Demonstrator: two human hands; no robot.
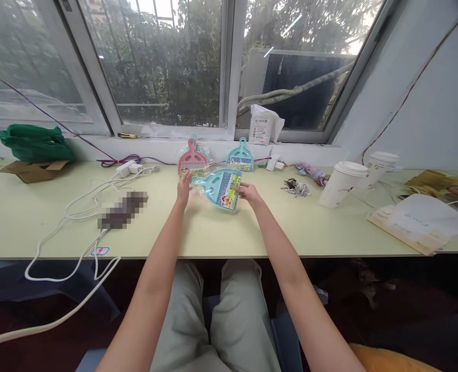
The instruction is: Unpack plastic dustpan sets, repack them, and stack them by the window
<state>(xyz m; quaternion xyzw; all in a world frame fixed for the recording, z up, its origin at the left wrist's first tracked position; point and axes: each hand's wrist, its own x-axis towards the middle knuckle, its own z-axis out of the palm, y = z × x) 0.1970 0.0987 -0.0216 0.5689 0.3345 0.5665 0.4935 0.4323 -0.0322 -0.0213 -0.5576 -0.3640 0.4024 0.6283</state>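
Note:
A light-blue mini dustpan and brush set (218, 187), with a bright printed label, is held up sideways between my two hands. My left hand (184, 189) has its fingers closed on the handle end. At the opposite edge, by the label, my right hand (249, 193) pinches the wide side. Behind it, against the wall, stand a pink dustpan set (192, 157) and another blue dustpan set (241, 156), both in clear wrapping.
To the left are white cables (72, 213), a blurred dark item (122, 211), and a green bag (35, 143) on a cardboard box (34, 170). Rightward sit keys (295, 187), white paper cups (342, 185) and a paper envelope (418, 223). The table edge (221, 257) runs above my lap.

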